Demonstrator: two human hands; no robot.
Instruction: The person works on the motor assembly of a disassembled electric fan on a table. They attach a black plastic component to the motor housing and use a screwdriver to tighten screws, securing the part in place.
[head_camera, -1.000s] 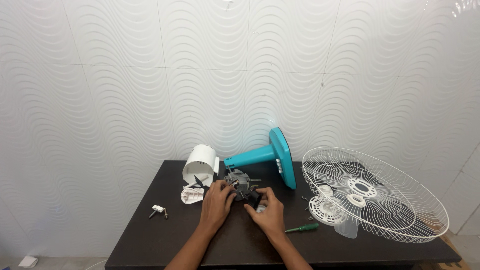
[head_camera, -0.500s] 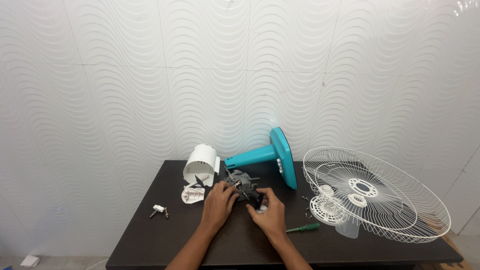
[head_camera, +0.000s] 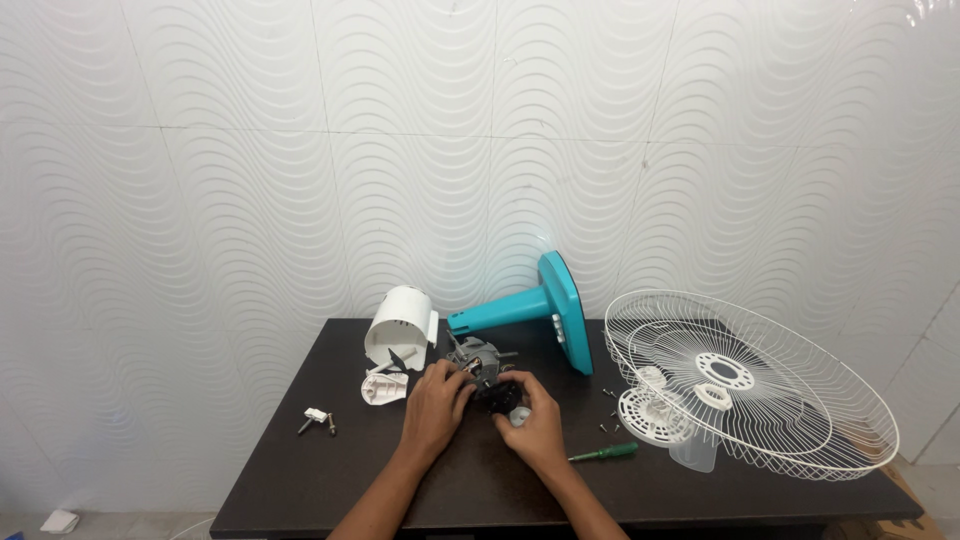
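Both my hands work at a small fan motor (head_camera: 478, 360), a grey metal block with dark parts, lying near the middle of the dark table (head_camera: 300, 470). My left hand (head_camera: 436, 405) rests against the motor's left side with its fingers curled on it. My right hand (head_camera: 530, 420) grips a dark piece at the motor's front, with a small pale part under its fingers. A white motor housing (head_camera: 398, 325) and a white cover piece (head_camera: 383, 388) lie just left of the motor.
A teal fan stand and base (head_camera: 545, 305) lies on its side behind the motor. White wire fan guards (head_camera: 750, 385) sit at the right, overhanging the table edge. A green-handled screwdriver (head_camera: 605, 453), loose screws (head_camera: 607, 412) and a small white part (head_camera: 317, 416) lie about.
Both hands stay on the motor with only slight finger shifts. Nothing else on the table has moved.
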